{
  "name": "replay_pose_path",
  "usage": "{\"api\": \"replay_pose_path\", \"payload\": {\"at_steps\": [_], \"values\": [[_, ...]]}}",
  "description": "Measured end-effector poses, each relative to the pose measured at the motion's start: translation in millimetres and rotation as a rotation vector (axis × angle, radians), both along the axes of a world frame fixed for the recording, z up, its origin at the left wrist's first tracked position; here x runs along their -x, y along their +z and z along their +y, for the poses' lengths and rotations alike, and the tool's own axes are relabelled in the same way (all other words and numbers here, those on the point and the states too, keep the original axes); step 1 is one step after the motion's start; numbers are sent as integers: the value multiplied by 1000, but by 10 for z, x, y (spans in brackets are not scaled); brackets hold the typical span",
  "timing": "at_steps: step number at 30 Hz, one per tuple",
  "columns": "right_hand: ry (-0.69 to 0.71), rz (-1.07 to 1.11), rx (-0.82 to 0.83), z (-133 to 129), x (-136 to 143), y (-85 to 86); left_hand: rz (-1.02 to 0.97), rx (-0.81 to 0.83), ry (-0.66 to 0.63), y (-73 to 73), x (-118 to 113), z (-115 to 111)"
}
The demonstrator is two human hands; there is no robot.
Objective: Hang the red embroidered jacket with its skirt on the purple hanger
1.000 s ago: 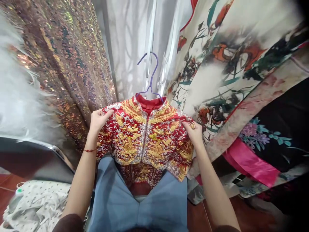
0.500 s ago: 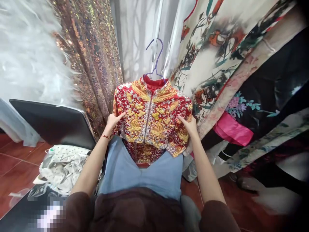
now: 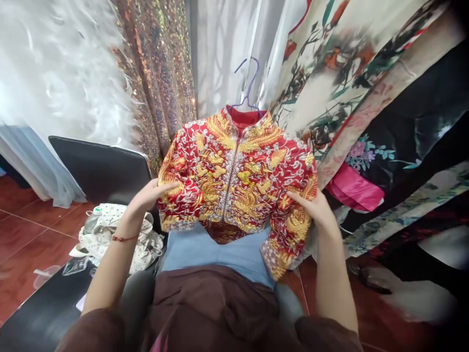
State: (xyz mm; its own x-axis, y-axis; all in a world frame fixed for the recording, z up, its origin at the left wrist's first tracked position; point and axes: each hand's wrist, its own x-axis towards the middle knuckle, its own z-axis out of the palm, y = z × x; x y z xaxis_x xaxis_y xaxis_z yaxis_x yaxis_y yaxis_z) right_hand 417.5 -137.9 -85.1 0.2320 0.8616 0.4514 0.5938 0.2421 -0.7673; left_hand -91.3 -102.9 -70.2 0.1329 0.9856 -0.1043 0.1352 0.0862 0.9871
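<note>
A red jacket (image 3: 234, 171) with gold and silver embroidery hangs upright before me on a purple wire hanger (image 3: 249, 88), its hook free above the collar. My left hand (image 3: 150, 194) grips the sleeve on the left, thumb in front and the other fingers hidden behind. On the opposite side my right hand (image 3: 311, 205) pinches the other sleeve the same way, and that sleeve's cuff hangs lower. Light blue cloth (image 3: 216, 256) covers my lap beneath the jacket's hem.
Left of me stand a black chair (image 3: 100, 168) and a heap of white spotted cloth (image 3: 117, 234) on a black seat (image 3: 40, 303). Behind hang a sequined fabric (image 3: 157, 63), white feathery material (image 3: 69, 73) and a floral garment (image 3: 330, 73). A pink cloth (image 3: 355, 188) hangs at right.
The jacket has come closer and looks larger. Both hands have moved apart and slightly down, spreading the sleeves outward. The view has shifted a little to the left.
</note>
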Motion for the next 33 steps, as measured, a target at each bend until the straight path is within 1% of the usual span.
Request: {"api": "replay_pose_path", "payload": {"at_steps": [1,2,3,4,6,7,8,10,12,15,17,19,20,21,23,25,26,27,29,31,32,33], "values": [[32,27,28,-48,-32,22,-13,-11,-5,24,20,-30],[30,21,64,-77,-57,35,17,-51,7,17,21,-33],[-19,-31,103,-88,-70,37,91,-113,39,-23,4,-12],[-118,-126,143,-84,-68,28,212,-187,100,-90,-29,23],[-368,-360,240,-47,-13,-20,545,-316,258,-279,-133,108],[-472,-456,289,-18,37,-55,710,-350,321,-383,-195,148],[-545,-520,326,14,95,-96,842,-360,355,-483,-256,181],[-601,-569,341,83,213,-188,985,-331,347,-646,-350,229],[-601,-563,299,144,304,-282,1035,-294,309,-745,-384,260],[-595,-521,183,186,395,-382,1067,-280,300,-787,-340,292],[-648,-506,56,191,476,-379,1070,-279,297,-776,-307,303],[-694,-506,-78,213,622,-294,1077,-260,299,-762,-312,298],[-679,-504,-132,242,727,-223,1086,-250,301,-758,-331,288],[-628,-497,-172,289,855,-138,1096,-243,301,-757,-360,274],[-434,-457,-208,442,1159,51,1111,-236,297,-759,-439,234],[-203,-380,-182,659,1483,241,1110,-218,280,-764,-530,184],[-109,-333,-152,782,1630,328,1113,-195,269,-765,-574,157],[-45,-279,-123,908,1759,409,1123,-162,253,-761,-615,130],[16,-153,-80,1154,1944,541,1175,-94,192,-722,-680,79],[57,9,-37,1370,2037,633,1228,-100,112,-602,-726,52],[93,100,-6,1461,2057,666,1231,-151,77,-500,-747,59],[138,192,27,1540,2065,695,1213,-231,54,-366,-769,86]]}}
